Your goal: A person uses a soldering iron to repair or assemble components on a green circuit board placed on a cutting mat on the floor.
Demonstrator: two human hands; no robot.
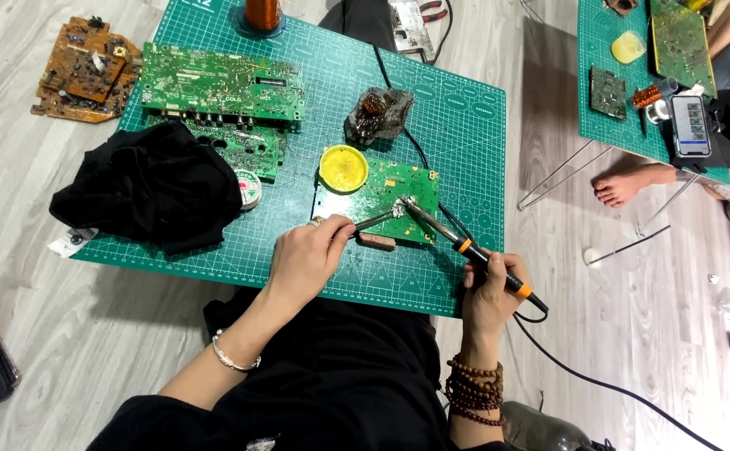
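Left hand [305, 257] curled shut around slim metal tweezers [375, 220], tips reaching out past the knuckles to a silvery part on the small green printed circuit board [382, 199]. Right hand [489, 292] closed in a pencil grip on the black-and-orange soldering iron [465, 246], metal tip slanting up and away from the fingers to meet the tweezer tips at the same spot (the two tools touching or nearly so, too fine to tell). Board flat on the green gridded cutting mat [457, 125], just beyond both hands. Round yellow tin of flux [344, 167] resting on the board's corner, just beyond the left hand. Small brown block [377, 242] between the two hands, against the board's near edge. Crumpled black cloth [144, 184] well out to the left of the left hand, larger green circuit boards [219, 83] farther beyond. Black cord [599, 384] trailing off behind the right hand across the pale wood floor [632, 276].
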